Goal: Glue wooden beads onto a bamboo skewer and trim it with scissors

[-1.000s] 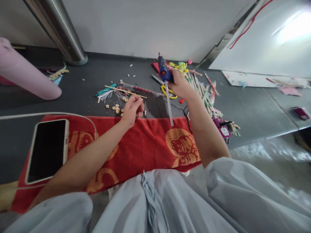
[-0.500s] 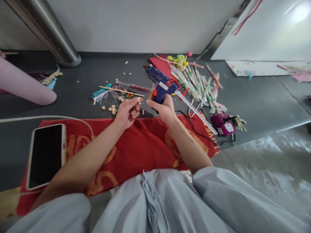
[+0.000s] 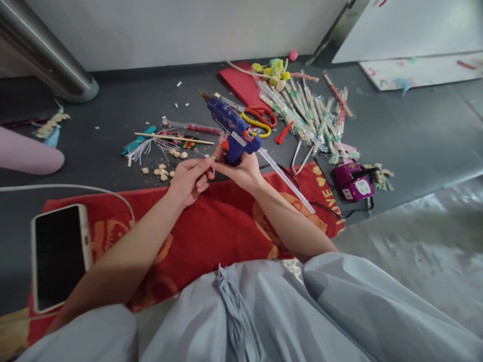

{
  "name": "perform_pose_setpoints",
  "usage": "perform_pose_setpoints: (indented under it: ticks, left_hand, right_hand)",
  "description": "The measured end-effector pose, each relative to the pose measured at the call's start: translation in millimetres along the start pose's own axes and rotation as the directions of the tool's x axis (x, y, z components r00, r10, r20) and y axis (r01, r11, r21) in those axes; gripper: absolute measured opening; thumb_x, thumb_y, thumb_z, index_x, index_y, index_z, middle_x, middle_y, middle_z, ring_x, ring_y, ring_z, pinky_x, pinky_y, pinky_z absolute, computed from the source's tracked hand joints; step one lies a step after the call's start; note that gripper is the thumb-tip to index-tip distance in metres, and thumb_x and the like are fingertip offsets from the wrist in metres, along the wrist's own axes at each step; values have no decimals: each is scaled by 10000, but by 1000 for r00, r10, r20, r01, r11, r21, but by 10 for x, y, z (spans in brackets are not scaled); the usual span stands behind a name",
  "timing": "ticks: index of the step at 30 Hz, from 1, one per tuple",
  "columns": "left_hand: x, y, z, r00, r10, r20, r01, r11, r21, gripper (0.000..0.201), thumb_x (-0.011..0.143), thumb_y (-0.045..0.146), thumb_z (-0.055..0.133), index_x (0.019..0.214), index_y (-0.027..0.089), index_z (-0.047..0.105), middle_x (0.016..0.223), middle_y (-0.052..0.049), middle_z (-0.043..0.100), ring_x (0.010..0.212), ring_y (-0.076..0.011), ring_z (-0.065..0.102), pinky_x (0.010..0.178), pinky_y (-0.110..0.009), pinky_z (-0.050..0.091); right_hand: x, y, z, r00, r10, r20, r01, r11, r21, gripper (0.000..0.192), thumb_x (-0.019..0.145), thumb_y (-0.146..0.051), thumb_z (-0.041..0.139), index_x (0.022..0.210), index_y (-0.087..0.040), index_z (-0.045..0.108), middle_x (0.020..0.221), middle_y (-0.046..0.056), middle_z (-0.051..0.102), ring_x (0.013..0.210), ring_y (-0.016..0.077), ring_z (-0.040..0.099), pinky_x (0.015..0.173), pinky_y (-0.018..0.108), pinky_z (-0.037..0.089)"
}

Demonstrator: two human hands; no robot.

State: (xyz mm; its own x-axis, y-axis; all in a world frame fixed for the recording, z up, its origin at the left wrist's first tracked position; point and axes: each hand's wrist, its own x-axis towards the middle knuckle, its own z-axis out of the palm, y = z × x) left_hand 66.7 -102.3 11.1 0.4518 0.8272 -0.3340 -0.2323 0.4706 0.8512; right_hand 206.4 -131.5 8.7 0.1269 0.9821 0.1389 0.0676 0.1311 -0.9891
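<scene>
The left hand is pinched, thumb against forefinger, on a small pale piece, with the other fingers curled loosely beneath. Its forearm slants up and inward from the lower left, crossing the red towel. The right hand is closed around the handle of a blue glue gun, its thumb stretched toward the left fingertips. The two hands meet above the towel's far edge; whether the right thumb touches the pale piece is too small to tell. The right forearm rises from the lower right, leaning inward.

The glue gun is tilted, its nozzle aimed up and to the left, away from the body, while a long translucent glue stick juts from its back down over the right wrist side.

Just beyond the left hand lie small wooden bits, a thin stick and a spray of white strands. Behind the gun are scissors with red and yellow handles; a red tassel lies near them. Farther right are a heap of wrapped sticks and a purple box. A phone rests by the left forearm.
</scene>
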Motion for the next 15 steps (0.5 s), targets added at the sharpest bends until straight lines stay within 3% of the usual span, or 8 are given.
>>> perform_pose_setpoints:
  ticks: [6,15]
  left_hand:
    - [17,-10,-43,999,-26,47,28,999,-35,355,587,437,834,600,151,624,500,5,607,283,-8,347,267,-144,226]
    - [7,7,-33,999,-46,19,46,999,-17,239,578,287,818,625,163,620,499,31,596,297,4,335,278,-120,209]
  right_hand:
    - [7,18,-57,999,11,39,-14,998,64,422,653,-550,745,818,-239,513,795,1,575,678,127,536,668,324,514]
    - [21,45,-98,994,22,110,-32,995,91,438,659,-564,731,876,-248,519,852,5,593,693,123,540,692,324,525]
